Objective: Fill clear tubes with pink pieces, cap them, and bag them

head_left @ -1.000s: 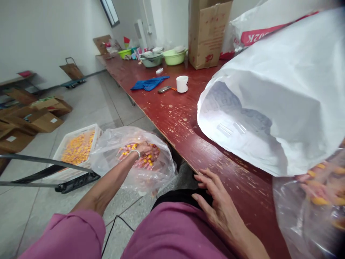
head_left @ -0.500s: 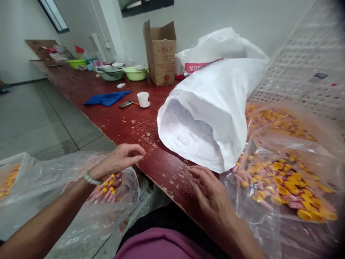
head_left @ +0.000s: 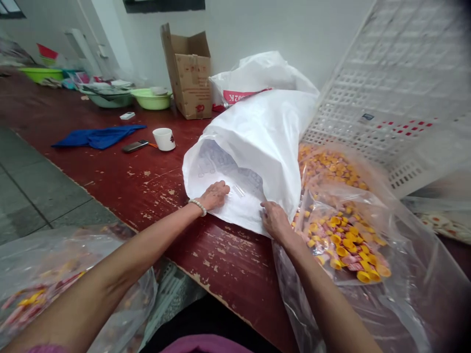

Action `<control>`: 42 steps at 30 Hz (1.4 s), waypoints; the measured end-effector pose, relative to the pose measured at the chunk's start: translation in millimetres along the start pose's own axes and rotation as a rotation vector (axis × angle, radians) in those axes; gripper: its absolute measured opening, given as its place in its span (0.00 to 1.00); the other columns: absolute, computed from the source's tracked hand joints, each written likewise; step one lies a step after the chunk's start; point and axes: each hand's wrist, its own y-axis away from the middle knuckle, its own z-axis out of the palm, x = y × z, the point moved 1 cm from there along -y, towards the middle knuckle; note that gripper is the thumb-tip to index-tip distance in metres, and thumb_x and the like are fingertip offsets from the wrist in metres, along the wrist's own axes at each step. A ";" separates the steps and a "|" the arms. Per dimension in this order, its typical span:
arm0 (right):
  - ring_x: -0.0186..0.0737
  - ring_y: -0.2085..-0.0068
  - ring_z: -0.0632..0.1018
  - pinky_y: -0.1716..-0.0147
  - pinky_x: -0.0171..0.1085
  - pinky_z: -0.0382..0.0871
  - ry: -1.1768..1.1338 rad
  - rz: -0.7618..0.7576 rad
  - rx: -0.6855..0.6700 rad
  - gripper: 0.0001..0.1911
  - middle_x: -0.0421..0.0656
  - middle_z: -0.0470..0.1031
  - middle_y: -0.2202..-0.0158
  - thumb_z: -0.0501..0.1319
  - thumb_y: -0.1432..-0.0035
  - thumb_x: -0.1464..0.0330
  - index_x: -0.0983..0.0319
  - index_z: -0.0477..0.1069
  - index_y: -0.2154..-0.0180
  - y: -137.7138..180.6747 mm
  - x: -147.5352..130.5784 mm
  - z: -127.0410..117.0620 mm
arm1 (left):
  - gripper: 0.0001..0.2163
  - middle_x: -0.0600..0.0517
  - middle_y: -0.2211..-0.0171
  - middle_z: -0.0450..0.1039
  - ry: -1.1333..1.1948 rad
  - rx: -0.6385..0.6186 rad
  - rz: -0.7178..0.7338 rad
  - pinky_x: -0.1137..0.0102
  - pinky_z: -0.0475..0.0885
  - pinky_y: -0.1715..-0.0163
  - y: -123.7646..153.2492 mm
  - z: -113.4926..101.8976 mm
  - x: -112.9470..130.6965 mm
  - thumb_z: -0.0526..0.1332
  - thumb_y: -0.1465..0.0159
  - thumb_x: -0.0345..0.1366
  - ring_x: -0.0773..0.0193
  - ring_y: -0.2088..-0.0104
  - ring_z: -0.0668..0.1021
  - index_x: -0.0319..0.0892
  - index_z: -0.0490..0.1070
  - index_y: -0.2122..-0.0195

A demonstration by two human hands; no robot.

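Observation:
A large white sack (head_left: 257,122) lies on its side on the red table, its mouth facing me. My left hand (head_left: 216,195), with a beaded bracelet at the wrist, is inside the lower lip of the mouth, fingers curled. What it holds, if anything, is hidden. Just right of those fingers, small clear pieces (head_left: 239,190) lie on the sack's inner surface. My right hand (head_left: 275,220) is closed at the right side of the mouth, with the sack's edge between thumb and fingers.
Clear plastic bags with yellow-capped pink pieces (head_left: 346,245) lie at right, beside a white perforated crate (head_left: 353,98). Another such bag (head_left: 110,245) is at lower left. A white cup (head_left: 164,139), phone (head_left: 135,146), blue cloth (head_left: 99,136) and cardboard box (head_left: 193,83) stand farther back.
Both hands have moved forward to the sack from in front of it. My left hand has entered the mouth, and my right has closed on the edge. The view has swung right.

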 end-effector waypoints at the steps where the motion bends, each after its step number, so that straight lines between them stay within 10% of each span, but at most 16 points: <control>1: 0.46 0.53 0.74 0.54 0.38 0.66 0.007 0.000 -0.011 0.18 0.55 0.75 0.57 0.53 0.46 0.78 0.69 0.72 0.54 0.2 2.1 1.5 | 0.17 0.43 0.64 0.66 0.011 0.015 0.007 0.64 0.68 0.62 -3.5 -1.3 -2.1 0.51 0.48 0.18 0.57 0.63 0.70 0.35 0.72 0.61; 14: 0.40 0.59 0.76 0.56 0.37 0.69 -0.073 0.036 0.024 0.18 0.52 0.73 0.55 0.55 0.47 0.78 0.68 0.70 0.53 -8.9 8.3 -13.7 | 0.11 0.39 0.62 0.68 -0.079 -0.007 0.226 0.60 0.63 0.63 -72.6 2.9 17.0 0.54 0.53 0.20 0.52 0.63 0.70 0.36 0.71 0.70; 22: 0.34 0.63 0.77 0.67 0.33 0.72 -0.597 0.020 0.212 0.12 0.45 0.74 0.58 0.57 0.42 0.67 0.60 0.71 0.55 48.8 -3.2 -70.8 | 0.12 0.43 0.69 0.72 -0.231 0.101 0.386 0.59 0.59 0.62 -94.9 8.5 21.8 0.55 0.53 0.22 0.52 0.64 0.70 0.37 0.68 0.67; 29: 0.37 0.65 0.79 0.66 0.36 0.74 -0.796 0.427 0.491 0.17 0.43 0.78 0.64 0.64 0.48 0.59 0.59 0.72 0.57 119.1 38.5 -102.0 | 0.20 0.43 0.69 0.74 -0.091 -0.061 0.316 0.62 0.62 0.61 -104.4 12.9 28.3 0.57 0.55 0.23 0.54 0.66 0.73 0.36 0.69 0.58; 35: 0.42 0.68 0.78 0.67 0.41 0.74 -0.373 0.674 0.615 0.21 0.46 0.78 0.65 0.60 0.50 0.53 0.59 0.72 0.59 184.2 113.5 -97.3 | 0.13 0.45 0.69 0.75 0.100 -0.104 0.165 0.66 0.67 0.65 -94.4 13.2 25.0 0.57 0.56 0.25 0.55 0.66 0.75 0.39 0.72 0.68; 42: 0.54 0.51 0.73 0.53 0.52 0.67 0.187 0.230 0.448 0.21 0.55 0.74 0.53 0.50 0.43 0.58 0.64 0.72 0.57 180.8 156.2 -30.8 | 0.15 0.50 0.64 0.72 0.609 0.015 0.049 0.71 0.71 0.66 -48.6 4.4 38.8 0.58 0.53 0.27 0.63 0.65 0.76 0.40 0.65 0.62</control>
